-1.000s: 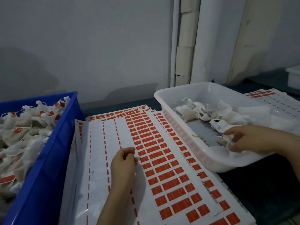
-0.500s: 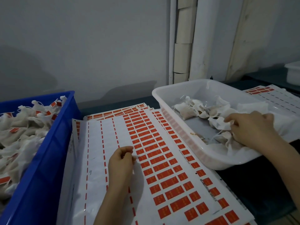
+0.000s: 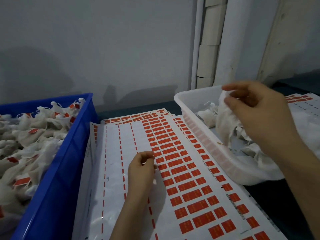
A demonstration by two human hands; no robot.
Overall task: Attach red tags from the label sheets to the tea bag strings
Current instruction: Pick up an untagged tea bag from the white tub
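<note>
I saw my right hand (image 3: 259, 116) holding a tea bag (image 3: 223, 125) above the white tray (image 3: 199, 116), while my left hand (image 3: 141, 168) sat curled on the label sheets (image 3: 112, 153).

The blue crate (image 3: 52, 179) at my left was heaped with tagged bags. The sheets ran away from me across the dark desk (image 3: 277, 213) between crate and tray. My right hand hovered with bent wrist, thumb and fingers pinching the bag's top, so it hung long axis near upright, bottom toward the tray. My left hand rested by the first full column of red tags (image 3: 190, 184), fingertips drawn to thumb; I could not tell whether it pinched a tag. The print on tags and sheet margin was too small to read.
</note>
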